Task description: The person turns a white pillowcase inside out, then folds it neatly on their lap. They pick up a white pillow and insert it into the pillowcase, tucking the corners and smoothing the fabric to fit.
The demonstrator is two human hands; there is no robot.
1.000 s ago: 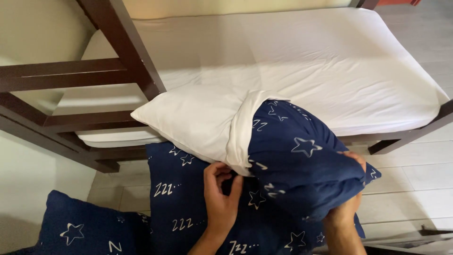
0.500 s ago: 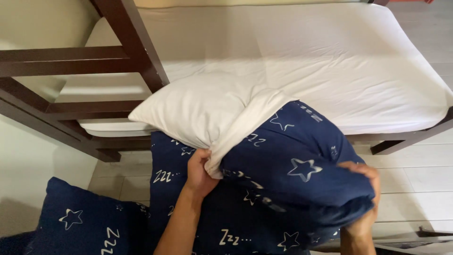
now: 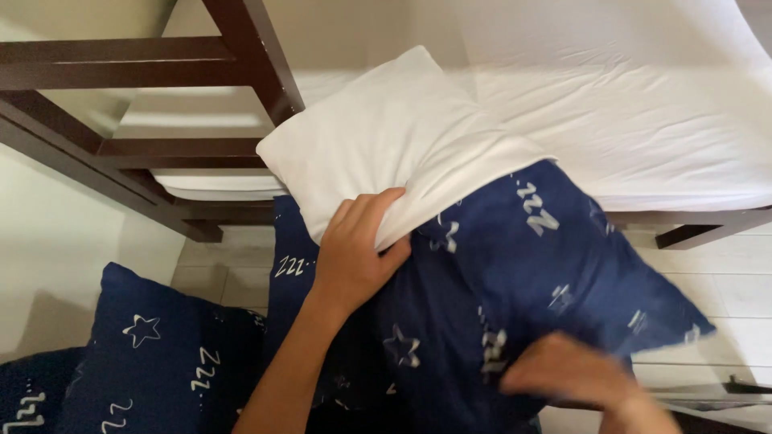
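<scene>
Pillow (image 3: 386, 137) looks soft, light & floppy, so pinch at case (image 3: 515, 281) mouth where your left hand (image 3: 354, 253) is clenched on fabric; right hand (image 3: 575, 378) blurred, grip can't tell.

Both arms are showing bare, with no sleeves, rings or watch in sight. The left hand (image 3: 354, 257) is appearing sharp, while the right hand (image 3: 575, 378) is blurring.

Dark wooden bunk bed frame (image 3: 249, 60), ladder rails at left. White-sheeted mattress (image 3: 643, 104) on lower bunk, white pillow's (image 3: 394, 137) far corner over its near edge. Pale tiled floor (image 3: 724, 289) below. Second navy star-print pillow (image 3: 153, 354) at lower left.
</scene>
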